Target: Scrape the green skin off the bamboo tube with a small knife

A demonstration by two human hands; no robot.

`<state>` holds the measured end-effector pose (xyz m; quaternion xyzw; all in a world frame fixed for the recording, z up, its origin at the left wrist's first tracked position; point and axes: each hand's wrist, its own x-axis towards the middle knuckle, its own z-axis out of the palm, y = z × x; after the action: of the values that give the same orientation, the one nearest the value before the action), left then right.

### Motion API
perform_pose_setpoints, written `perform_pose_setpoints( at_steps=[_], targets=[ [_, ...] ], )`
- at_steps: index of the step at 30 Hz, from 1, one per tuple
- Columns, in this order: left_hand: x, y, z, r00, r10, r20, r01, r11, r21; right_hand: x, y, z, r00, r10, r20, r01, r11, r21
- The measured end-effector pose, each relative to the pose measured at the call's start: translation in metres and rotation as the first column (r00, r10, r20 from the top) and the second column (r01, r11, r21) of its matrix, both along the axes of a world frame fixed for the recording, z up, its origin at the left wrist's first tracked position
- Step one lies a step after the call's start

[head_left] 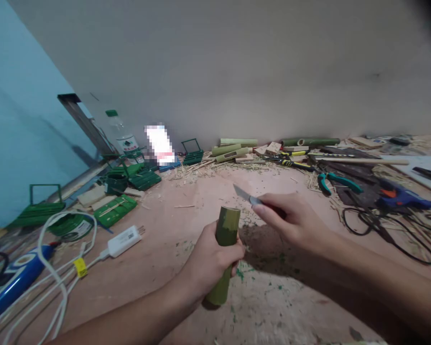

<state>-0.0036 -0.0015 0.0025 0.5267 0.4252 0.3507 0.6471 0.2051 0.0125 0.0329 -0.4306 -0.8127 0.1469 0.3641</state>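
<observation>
My left hand (215, 254) is wrapped round a green bamboo tube (228, 227), which leans slightly with its cut end up. Near that upper end a patch of the skin looks paler. A knife (244, 195) with a pointed metal blade is in my closed right hand (290, 218), to the right of the tube. Its blade points up and left, apart from the bamboo. Most of the knife's handle is hidden by my fingers. Green shavings (240, 273) lie scattered on the tabletop (172, 282) beside and below the tube.
At left are a white charger (124, 241) with looped cable, a blue tube (17, 282) and green-painted bamboo pieces (115, 211). A bottle (124, 136) and a bright phone (160, 145) stand behind. Bamboo lengths (233, 152), pliers (339, 182) and a blue glue gun (404, 196) lie back and right.
</observation>
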Motion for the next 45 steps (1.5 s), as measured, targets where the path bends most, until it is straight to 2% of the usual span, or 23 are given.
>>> perform_pose_setpoints(
  at_steps=[3,5,18,26,35,38,41,45],
  targets=[
    [0.001,0.000,0.002,0.999,0.024,0.026,-0.024,0.999,0.021,-0.007,-0.010,-0.004,0.988,0.143,0.064,-0.140,0.989,-0.046],
    [0.001,-0.001,0.003,0.998,0.035,0.043,-0.037,0.999,0.023,-0.010,-0.014,-0.006,0.977,0.189,0.094,-0.182,0.980,-0.076],
    [0.002,-0.001,0.003,0.995,0.097,0.023,-0.096,0.995,-0.038,-0.014,-0.015,-0.010,0.957,0.244,0.156,-0.225,0.965,-0.133],
    [0.005,-0.003,0.007,0.990,0.100,0.101,-0.094,0.994,-0.061,-0.014,-0.014,-0.012,0.960,0.245,0.133,-0.227,0.964,-0.137],
    [0.003,-0.003,0.000,0.997,0.051,0.060,-0.047,0.996,-0.071,-0.014,-0.015,-0.011,0.971,0.194,0.140,-0.178,0.977,-0.120],
    [0.002,-0.007,0.004,0.998,0.020,0.058,-0.013,0.992,-0.126,-0.008,-0.007,-0.011,0.990,0.092,0.109,-0.081,0.992,-0.101],
    [0.002,-0.010,0.009,0.997,-0.019,0.079,0.028,0.993,-0.113,-0.002,0.004,-0.011,0.997,-0.025,0.076,0.030,0.997,-0.065],
    [0.001,-0.006,0.008,0.998,-0.002,0.069,0.007,0.997,-0.075,0.001,0.007,-0.010,0.998,-0.061,0.028,0.063,0.996,-0.065]
  ],
)
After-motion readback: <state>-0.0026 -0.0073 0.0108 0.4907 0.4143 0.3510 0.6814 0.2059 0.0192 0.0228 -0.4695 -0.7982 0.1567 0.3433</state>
